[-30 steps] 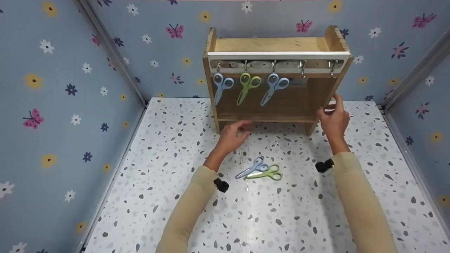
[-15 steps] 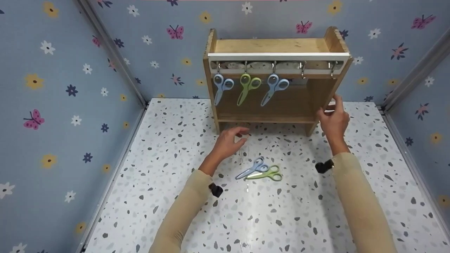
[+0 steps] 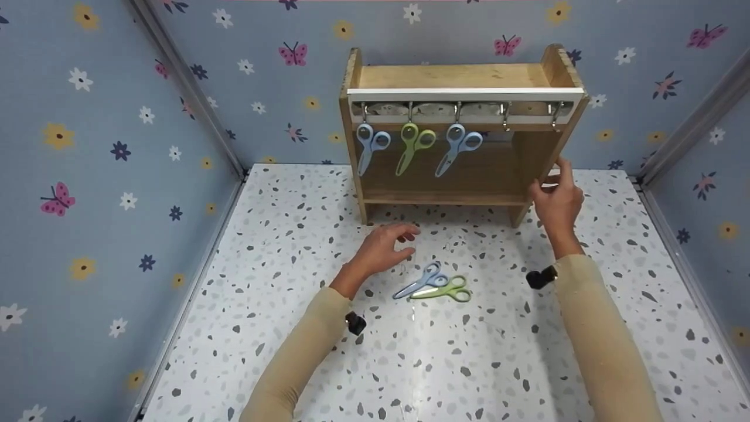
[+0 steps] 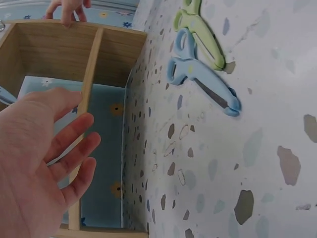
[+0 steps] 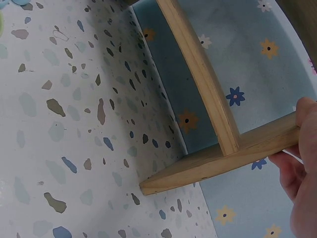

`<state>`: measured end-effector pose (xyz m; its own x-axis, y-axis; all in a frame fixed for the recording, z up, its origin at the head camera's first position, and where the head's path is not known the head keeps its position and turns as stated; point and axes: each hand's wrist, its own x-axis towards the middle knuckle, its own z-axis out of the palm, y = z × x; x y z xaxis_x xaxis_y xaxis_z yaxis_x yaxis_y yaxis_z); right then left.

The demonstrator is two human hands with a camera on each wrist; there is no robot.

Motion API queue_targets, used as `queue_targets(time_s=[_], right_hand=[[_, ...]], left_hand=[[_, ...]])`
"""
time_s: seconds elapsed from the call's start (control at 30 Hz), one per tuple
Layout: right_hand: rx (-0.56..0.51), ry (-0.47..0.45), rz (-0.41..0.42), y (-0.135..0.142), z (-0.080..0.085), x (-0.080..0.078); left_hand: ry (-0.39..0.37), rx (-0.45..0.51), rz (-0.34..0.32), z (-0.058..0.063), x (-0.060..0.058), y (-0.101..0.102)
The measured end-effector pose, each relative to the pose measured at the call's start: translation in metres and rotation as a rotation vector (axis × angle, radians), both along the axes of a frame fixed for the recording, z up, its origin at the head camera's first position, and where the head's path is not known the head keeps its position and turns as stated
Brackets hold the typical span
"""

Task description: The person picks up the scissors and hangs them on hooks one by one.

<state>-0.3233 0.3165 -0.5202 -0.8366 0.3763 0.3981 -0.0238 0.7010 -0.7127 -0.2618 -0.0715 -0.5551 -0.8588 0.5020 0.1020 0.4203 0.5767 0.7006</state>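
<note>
A wooden rack (image 3: pixel 451 75) with a white hook rail (image 3: pixel 469 91) stands at the back. My right hand (image 3: pixel 558 202) grips its right side panel low down, thumb in front; the right wrist view shows the fingers around the panel edge (image 5: pixel 267 133). My left hand (image 3: pixel 381 249) holds nothing, its fingers loosely bent in front of the rack. Just to its right, blue scissors (image 3: pixel 412 287) lie against green scissors (image 3: pixel 429 293) on the table. From the rail hang blue scissors (image 3: pixel 364 159), green scissors (image 3: pixel 404 159) and another blue pair (image 3: pixel 445 162).
Two bare hooks, one in the middle right (image 3: pixel 505 115) and an end hook (image 3: pixel 554 115), are on the rail's right part. Thin clear loops (image 4: pixel 181 176) lie on the speckled table (image 3: pixel 281 305). Flowered walls (image 3: pixel 117 234) enclose the left, back and right.
My left hand has drawn back from the rack's lower shelf toward the front, closer to the scissors on the table. The right hand and the rack have stayed put.
</note>
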Motion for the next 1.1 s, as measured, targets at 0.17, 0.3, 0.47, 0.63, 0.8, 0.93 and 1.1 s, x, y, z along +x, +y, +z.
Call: queue_targets(time_s=[0.17, 0.3, 0.47, 0.63, 0.8, 0.93, 1.1], right_hand=[[-0.005, 0.002, 0.002, 0.000, 0.000, -0.001], [-0.009, -0.002, -0.001, 0.000, 0.000, -0.001], [-0.012, -0.003, 0.006, -0.001, 0.001, 0.000], [-0.014, 0.002, 0.007, -0.001, 0.001, 0.000], [-0.016, 0.037, 0.027, 0.000, -0.001, 0.001], [-0.023, 0.035, 0.033, 0.000, -0.001, 0.001], [-0.027, 0.029, 0.029, 0.000, 0.000, 0.001]], left_hand=[[-0.013, -0.068, -0.021, -0.004, 0.002, 0.002], [-0.005, -0.100, -0.054, -0.008, 0.004, 0.004], [0.000, -0.124, -0.090, -0.012, 0.007, 0.006], [0.033, -0.169, -0.111, -0.017, 0.010, 0.009], [0.083, -0.207, -0.106, -0.022, 0.013, 0.012], [0.084, -0.250, -0.113, -0.025, 0.015, 0.014], [0.063, -0.287, -0.113, -0.030, 0.015, 0.016]])
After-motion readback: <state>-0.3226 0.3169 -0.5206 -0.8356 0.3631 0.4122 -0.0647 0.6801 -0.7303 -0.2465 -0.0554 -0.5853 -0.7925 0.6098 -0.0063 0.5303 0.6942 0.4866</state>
